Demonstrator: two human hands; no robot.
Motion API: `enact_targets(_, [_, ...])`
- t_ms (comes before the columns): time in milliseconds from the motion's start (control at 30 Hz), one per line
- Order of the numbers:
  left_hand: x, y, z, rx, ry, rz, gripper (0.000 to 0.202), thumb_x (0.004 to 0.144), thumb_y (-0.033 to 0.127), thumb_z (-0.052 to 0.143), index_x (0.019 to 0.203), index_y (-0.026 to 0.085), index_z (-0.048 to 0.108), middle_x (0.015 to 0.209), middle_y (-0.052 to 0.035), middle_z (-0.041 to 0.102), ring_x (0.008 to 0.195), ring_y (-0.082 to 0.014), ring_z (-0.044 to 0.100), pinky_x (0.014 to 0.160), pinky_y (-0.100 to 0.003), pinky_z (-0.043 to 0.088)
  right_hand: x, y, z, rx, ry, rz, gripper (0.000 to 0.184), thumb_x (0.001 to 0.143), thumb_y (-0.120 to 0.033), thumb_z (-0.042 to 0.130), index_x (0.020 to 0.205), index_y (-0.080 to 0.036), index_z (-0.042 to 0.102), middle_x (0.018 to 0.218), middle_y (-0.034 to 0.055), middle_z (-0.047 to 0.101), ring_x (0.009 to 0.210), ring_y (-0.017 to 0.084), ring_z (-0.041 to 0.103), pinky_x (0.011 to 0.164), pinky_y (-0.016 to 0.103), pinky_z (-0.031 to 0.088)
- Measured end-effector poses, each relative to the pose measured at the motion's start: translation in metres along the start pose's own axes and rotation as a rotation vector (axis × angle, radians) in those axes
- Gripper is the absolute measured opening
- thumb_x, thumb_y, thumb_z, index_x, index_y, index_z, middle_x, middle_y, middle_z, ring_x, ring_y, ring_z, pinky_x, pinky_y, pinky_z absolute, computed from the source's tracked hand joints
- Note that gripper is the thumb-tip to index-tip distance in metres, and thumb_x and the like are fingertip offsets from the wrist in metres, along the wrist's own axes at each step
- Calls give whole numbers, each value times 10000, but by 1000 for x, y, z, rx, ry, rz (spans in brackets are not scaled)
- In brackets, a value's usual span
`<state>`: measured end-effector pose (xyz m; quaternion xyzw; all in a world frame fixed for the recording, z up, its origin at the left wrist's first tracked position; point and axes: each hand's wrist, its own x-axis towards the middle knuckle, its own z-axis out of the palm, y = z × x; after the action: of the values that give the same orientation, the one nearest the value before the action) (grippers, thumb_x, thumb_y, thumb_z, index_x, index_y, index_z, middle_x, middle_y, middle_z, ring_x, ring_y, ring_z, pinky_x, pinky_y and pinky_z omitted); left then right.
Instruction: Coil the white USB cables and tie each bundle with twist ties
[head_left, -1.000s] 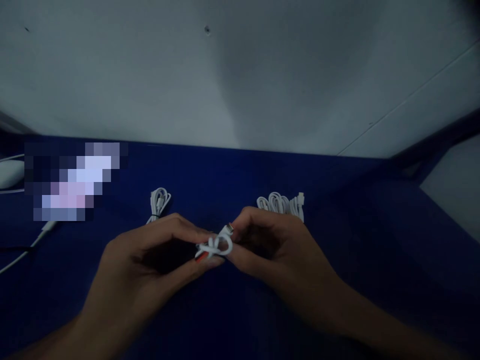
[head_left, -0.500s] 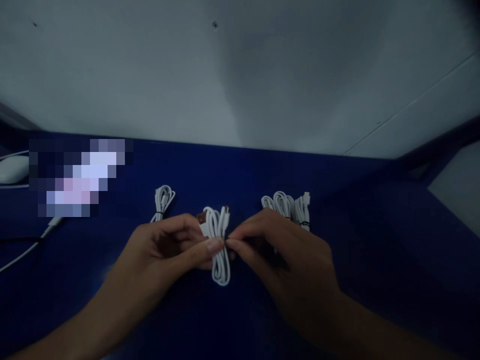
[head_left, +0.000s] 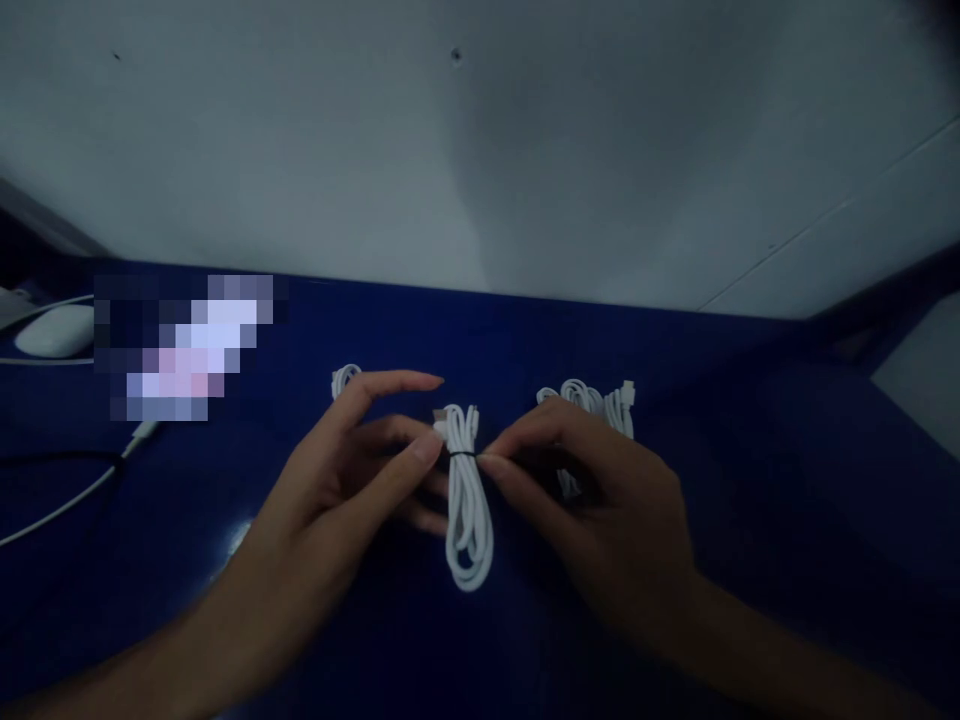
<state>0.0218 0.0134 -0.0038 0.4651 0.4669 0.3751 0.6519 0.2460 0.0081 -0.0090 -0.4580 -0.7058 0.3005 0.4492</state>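
A coiled white USB cable (head_left: 469,525) stands upright between my hands, bound near its upper part by a thin black tie (head_left: 463,455). Its plugs point up, the wider USB plug partly behind my left thumb. With thumb and index finger, my right hand (head_left: 600,490) pinches the end of the tie at the coil's right side. My left hand (head_left: 360,470) is open at the left: its index finger stretches out above, the thumb tip is at the coil's edge, and other fingers reach behind it. Whether those fingers touch the cable is hard to tell.
Several coiled white cables (head_left: 577,393) lie behind my right hand. Another coil (head_left: 346,379) is partly hidden behind my left hand. On the blue table (head_left: 450,330), a blurred-out bright device (head_left: 199,345), a white cord (head_left: 67,520) and a white rounded object (head_left: 56,332) lie left.
My left thumb has come off the front of the coil and its index finger has lifted and straightened. The black tie now shows. The view has shifted slightly.
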Motion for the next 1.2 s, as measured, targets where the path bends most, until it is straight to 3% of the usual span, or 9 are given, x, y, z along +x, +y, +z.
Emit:
enact_targets(100, [-3, -4, -1, 356, 133, 324, 305, 1044, 359, 859, 1328, 446, 790, 1415, 12, 748, 1291, -247, 773, 977, -277, 687, 2, -1, -1, 191, -33, 202, 114, 1017, -269, 877, 938, -257, 795, 810, -19, 760, 652, 139, 676, 581, 256, 579])
enact_targets(167, [-3, -4, -1, 532, 147, 450, 288, 995, 320, 907, 1258, 428, 856, 1417, 2, 727, 1314, -267, 740, 1008, -307, 667, 3, -2, -3, 323, -64, 287, 111, 979, -261, 917, 929, -251, 819, 794, -15, 769, 640, 133, 684, 586, 238, 600])
enact_targets(267, [-2, -3, -2, 621, 147, 539, 269, 960, 294, 945, 1195, 420, 905, 1339, -2, 792, 1219, -271, 772, 1030, -358, 641, 4, -3, -5, 462, -110, 365, 116, 937, -223, 956, 920, -235, 842, 780, -13, 780, 641, 118, 697, 567, 189, 594])
enact_targets(333, [-2, -1, -2, 628, 154, 562, 236, 963, 326, 948, 1172, 432, 916, 1290, 16, 839, 1170, -259, 798, 1034, -357, 631, 4, -3, -7, 527, -146, 388, 114, 931, -193, 957, 922, -227, 849, 788, -15, 784, 643, 106, 698, 551, 159, 587])
enact_targets(467, [-5, -1, -1, 606, 127, 541, 177, 996, 364, 917, 1147, 457, 916, 1170, 55, 896, 1010, -215, 842, 874, -303, 647, 4, -1, -9, 612, -209, 418, 104, 934, -165, 948, 941, -213, 856, 761, -26, 772, 582, 84, 669, 497, 125, 569])
enact_targets(600, [-7, 0, 1, 620, 151, 539, 110, 1017, 372, 896, 1095, 445, 917, 1077, 75, 909, 914, -189, 841, 814, -285, 636, 2, 0, -10, 658, -235, 461, 91, 968, -166, 914, 981, -213, 838, 740, -42, 745, 556, 75, 648, 480, 113, 555])
enact_targets(733, [-6, 2, 2, 627, 184, 582, 127, 1006, 336, 904, 1064, 447, 924, 1047, 76, 914, 906, -199, 840, 797, -299, 639, 1, -2, -9, 670, -255, 460, 83, 1013, -163, 861, 1054, -220, 817, 749, -46, 742, 571, 75, 642, 510, 117, 562])
enact_targets(1033, [-8, -2, -2, 654, 145, 555, 120, 1018, 375, 892, 1119, 432, 924, 1097, 56, 916, 929, -204, 854, 809, -294, 643, 3, 2, -4, 718, -223, 487, 110, 951, -164, 911, 992, -208, 819, 819, -22, 768, 630, 91, 677, 499, 127, 553])
enact_targets(1200, [-7, -3, -1, 635, 121, 594, 217, 996, 259, 911, 1126, 431, 924, 1078, 51, 912, 893, -200, 846, 762, -288, 628, 3, 1, -5, 713, -264, 522, 115, 953, -149, 891, 948, -202, 789, 748, -42, 727, 588, 81, 638, 504, 140, 538])
